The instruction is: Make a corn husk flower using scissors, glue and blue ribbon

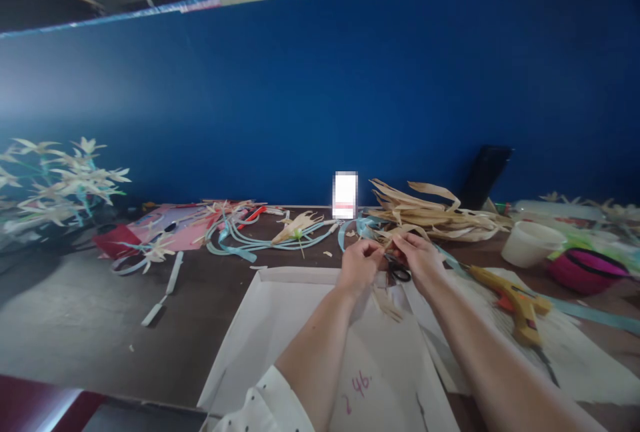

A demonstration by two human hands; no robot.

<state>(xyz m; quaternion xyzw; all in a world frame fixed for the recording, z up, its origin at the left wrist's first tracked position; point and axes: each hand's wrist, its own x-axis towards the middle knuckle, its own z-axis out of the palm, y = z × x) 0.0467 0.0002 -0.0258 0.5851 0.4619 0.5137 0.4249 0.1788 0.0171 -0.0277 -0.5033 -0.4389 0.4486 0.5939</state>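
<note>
My forearms lay over a white paper sheet [280, 325] marked in pink. At its far edge my left hand [359, 264] and right hand [419, 260] met, the fingers of both curled in and pinching one dried husk strip [391, 240] between them. Husk scraps [387, 304] lay on the sheet just below. Black-handled scissors [399, 272] sat between the hands, partly hidden. A yellow glue gun [515, 299] lay right of my right forearm. Farther right stood a white cup [531, 243] and a pink bowl [585, 271]. Just beyond the hands was a husk pile [435, 215]. Left of it, a husk flower [297, 227] lay among pale blue strips [250, 242]. A flower bunch [65, 179] stood far left, and a blue wall [320, 99] stood behind.
</note>
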